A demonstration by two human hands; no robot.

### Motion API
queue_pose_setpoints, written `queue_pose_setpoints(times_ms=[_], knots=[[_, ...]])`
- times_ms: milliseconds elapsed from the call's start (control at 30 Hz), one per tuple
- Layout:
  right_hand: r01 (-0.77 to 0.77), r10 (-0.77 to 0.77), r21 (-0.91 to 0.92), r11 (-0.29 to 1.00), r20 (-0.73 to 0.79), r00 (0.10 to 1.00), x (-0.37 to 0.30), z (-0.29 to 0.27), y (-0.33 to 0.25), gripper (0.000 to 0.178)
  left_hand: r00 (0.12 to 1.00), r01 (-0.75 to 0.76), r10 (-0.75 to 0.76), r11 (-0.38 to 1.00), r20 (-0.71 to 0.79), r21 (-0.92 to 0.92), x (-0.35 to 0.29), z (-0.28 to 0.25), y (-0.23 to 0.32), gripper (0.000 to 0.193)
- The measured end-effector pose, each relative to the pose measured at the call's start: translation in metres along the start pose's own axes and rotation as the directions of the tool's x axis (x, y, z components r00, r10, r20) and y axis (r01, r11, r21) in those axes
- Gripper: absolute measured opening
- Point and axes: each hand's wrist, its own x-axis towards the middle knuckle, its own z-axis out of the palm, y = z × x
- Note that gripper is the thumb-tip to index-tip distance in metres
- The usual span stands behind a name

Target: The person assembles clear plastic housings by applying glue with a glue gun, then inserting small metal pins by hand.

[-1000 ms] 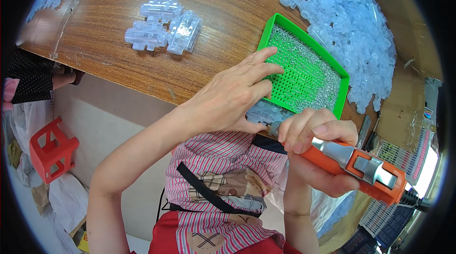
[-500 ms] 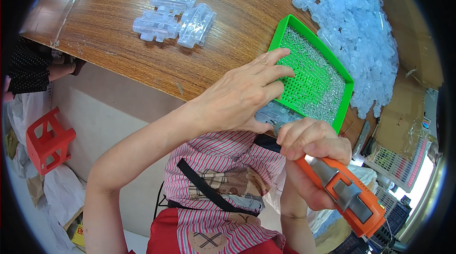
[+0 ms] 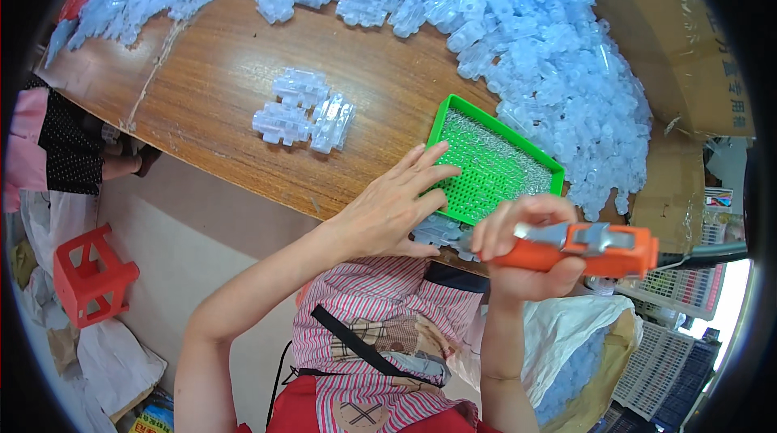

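My left hand (image 3: 396, 206) lies flat, fingers spread, on the clear plastic piece (image 3: 437, 232) at the table (image 3: 202, 101) edge, touching the green tray (image 3: 494, 162). My right hand (image 3: 526, 243) is clenched round the orange screwdriver (image 3: 587, 247), tip beside that piece.

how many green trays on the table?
1. The green tray sits at the table's near edge, beside the heap of clear plastic parts. The left hand rests on its near corner. The heap could hide others.
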Motion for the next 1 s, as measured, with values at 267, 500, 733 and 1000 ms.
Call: queue_pose_setpoints(times_ms=[267,500,733,1000], knots=[[0.12,-0.137,-0.386,0.915,-0.015,0.991,0.02,0.002,-0.017,0.043,0.931,0.269,-0.232,0.958,-0.282,0.099,-0.038,0.002,0.026,0.076],[0.043,-0.043,-0.029,0.999,0.012,0.999,0.012,0.019,0.001,0.057,0.889,0.426,-0.38,0.892,-0.257,0.152,-0.043,0.009,0.035,0.057],[-0.004,0.01,-0.085,0.996,0.068,0.998,0.006,0.023,0.023,0.061,0.878,0.441,-0.391,0.885,-0.276,0.15,-0.043,0.015,0.034,0.051],[0.007,0.021,-0.195,0.981,0.138,0.99,-0.001,0.017,0.028,0.063,0.873,0.449,-0.405,0.885,-0.272,0.125,-0.041,0.016,0.034,0.049]])
